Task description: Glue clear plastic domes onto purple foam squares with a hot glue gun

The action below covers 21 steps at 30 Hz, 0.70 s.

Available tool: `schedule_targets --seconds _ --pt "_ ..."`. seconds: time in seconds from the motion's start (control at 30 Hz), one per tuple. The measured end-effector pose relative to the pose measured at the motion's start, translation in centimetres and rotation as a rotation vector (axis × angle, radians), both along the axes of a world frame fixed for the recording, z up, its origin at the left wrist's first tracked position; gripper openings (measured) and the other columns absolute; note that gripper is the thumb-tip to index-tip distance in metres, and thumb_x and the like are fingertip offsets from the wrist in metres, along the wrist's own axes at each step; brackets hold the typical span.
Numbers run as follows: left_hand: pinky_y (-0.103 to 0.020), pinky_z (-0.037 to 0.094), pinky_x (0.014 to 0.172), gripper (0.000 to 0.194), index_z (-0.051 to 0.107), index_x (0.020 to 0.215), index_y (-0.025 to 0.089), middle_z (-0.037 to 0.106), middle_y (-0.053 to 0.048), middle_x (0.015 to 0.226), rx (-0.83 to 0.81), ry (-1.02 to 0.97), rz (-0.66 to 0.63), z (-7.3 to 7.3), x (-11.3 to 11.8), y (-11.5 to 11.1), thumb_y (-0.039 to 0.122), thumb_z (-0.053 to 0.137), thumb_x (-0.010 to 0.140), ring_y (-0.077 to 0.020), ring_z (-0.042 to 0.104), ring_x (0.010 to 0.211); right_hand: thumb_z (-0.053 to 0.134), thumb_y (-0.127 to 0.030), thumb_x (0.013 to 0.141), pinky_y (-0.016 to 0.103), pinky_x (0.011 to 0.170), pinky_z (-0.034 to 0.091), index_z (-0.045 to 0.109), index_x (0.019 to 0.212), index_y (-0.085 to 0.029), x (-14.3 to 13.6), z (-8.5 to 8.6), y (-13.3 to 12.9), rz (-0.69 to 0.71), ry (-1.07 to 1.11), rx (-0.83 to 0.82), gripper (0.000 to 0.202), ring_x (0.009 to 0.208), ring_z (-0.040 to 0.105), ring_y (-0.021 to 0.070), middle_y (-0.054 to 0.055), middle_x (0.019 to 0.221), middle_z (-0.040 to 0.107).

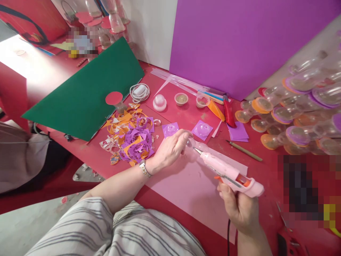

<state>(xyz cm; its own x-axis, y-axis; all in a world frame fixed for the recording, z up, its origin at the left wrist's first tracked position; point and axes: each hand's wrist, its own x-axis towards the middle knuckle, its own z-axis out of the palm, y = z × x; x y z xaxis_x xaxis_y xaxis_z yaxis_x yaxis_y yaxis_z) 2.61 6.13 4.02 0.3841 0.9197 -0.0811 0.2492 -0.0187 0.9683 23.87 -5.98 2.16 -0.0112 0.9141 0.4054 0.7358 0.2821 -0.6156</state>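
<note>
My right hand (241, 209) grips a pink hot glue gun (223, 165) by its handle, near an orange trigger. The metal nozzle points left and meets, or nearly meets, a clear plastic dome piece (189, 151). That piece is in the curled fingers of my left hand (170, 149), which wears a wristwatch; the fingers partly hide it. Both hands are above a pink sheet (197, 185). Just beyond my left hand are two purple squares with clear domes, one (170, 128) partly behind the hand and the other (202, 130) to its right.
Purple and orange paper scraps (137, 137) are heaped on the left. A green board (87, 92) leans behind them. Small cups (181, 99), a red-handled cutter (229, 112) and a pen-like tool (245, 150) lie farther back. Stacked clear plastic hourglass shapes (301, 106) stand at right.
</note>
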Motion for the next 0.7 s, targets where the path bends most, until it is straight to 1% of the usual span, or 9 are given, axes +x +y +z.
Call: schedule_targets --seconds 0.07,0.13,0.23,0.37,0.43,0.53,0.6,0.63,0.7 --pt "-0.026 0.045 0.058 0.047 0.06 0.101 0.019 0.065 -0.004 0.088 -0.024 -0.031 -0.024 -0.1 -0.1 0.0 0.055 0.03 0.099 -0.0114 0.055 0.057 0.057 -0.037 0.091 0.026 0.046 0.05 0.065 0.076 -0.018 0.0 -0.2 -0.2 -0.017 0.149 -0.056 0.026 0.046 0.06 0.016 0.003 0.059 0.065" --pt "-0.026 0.045 0.057 0.049 0.058 0.107 0.019 0.063 -0.003 0.088 -0.057 -0.103 -0.028 -0.1 -0.2 0.1 0.059 0.032 0.098 -0.0105 0.054 0.056 0.058 -0.037 0.09 0.026 0.047 0.049 0.063 0.072 -0.019 -0.1 -0.2 -0.2 -0.062 0.394 -0.095 0.025 0.049 0.059 0.016 0.002 0.059 0.064" --pt "-0.024 0.042 0.053 0.056 0.053 0.116 0.02 0.06 0.0 0.079 -0.081 -0.261 0.028 -0.1 -0.3 0.3 0.068 0.034 0.094 -0.0092 0.05 0.053 0.053 -0.038 0.091 0.027 0.047 0.046 0.057 0.068 -0.02 -0.3 0.3 0.5 -0.14 0.692 -0.063 0.03 0.05 0.056 0.0146 0.0 0.057 0.057" --pt "-0.022 0.035 0.048 0.061 0.051 0.112 0.019 0.062 -0.001 0.078 -0.08 -0.48 0.083 0.0 -0.7 1.0 0.074 0.034 0.091 -0.0082 0.044 0.052 0.057 -0.044 0.087 0.028 0.052 0.047 0.056 0.072 -0.019 -0.3 1.2 2.2 -0.27 0.866 -0.004 0.03 0.045 0.049 0.0109 -0.005 0.052 0.048" --pt "-0.021 0.033 0.048 0.062 0.05 0.11 0.02 0.062 0.0 0.077 -0.052 -0.55 0.097 0.1 -1.1 1.4 0.077 0.043 0.086 -0.0077 0.045 0.053 0.06 -0.05 0.083 0.03 0.056 0.049 0.058 0.076 -0.019 -0.2 1.5 2.8 -0.349 0.914 0.005 0.033 0.047 0.049 0.0109 -0.006 0.053 0.049" --pt "-0.02 0.036 0.05 0.067 0.047 0.108 0.021 0.058 0.004 0.072 -0.014 -0.596 0.12 0.4 -1.8 1.8 0.075 0.064 0.073 -0.0081 0.05 0.056 0.066 -0.055 0.074 0.03 0.058 0.05 0.062 0.086 -0.018 0.3 1.8 2.6 -0.521 0.914 0.004 0.04 0.057 0.057 0.0142 -0.001 0.065 0.061" --pt "-0.021 0.039 0.052 0.067 0.046 0.107 0.022 0.056 0.006 0.07 -0.006 -0.602 0.151 0.8 -2.1 2.0 0.066 0.076 0.067 -0.0082 0.053 0.057 0.069 -0.056 0.072 0.03 0.059 0.05 0.064 0.089 -0.018 0.8 1.6 1.8 -0.629 0.849 -0.05 0.043 0.064 0.061 0.0166 0.001 0.073 0.065" --pt "-0.021 0.04 0.053 0.065 0.046 0.106 0.023 0.055 0.007 0.07 -0.005 -0.603 0.164 0.9 -2.3 2.1 0.061 0.08 0.066 -0.0081 0.053 0.057 0.069 -0.057 0.072 0.029 0.059 0.049 0.064 0.089 -0.017 1.1 1.4 1.2 -0.663 0.798 -0.092 0.044 0.065 0.061 0.0173 0.002 0.072 0.066" --pt "-0.021 0.041 0.052 0.059 0.047 0.104 0.023 0.055 0.007 0.07 -0.001 -0.595 0.181 1.2 -2.6 2.1 0.056 0.08 0.068 -0.0078 0.053 0.055 0.068 -0.06 0.072 0.03 0.057 0.048 0.065 0.082 -0.017 1.7 0.8 0.0 -0.685 0.677 -0.186 0.045 0.062 0.061 0.0186 0.002 0.065 0.065"
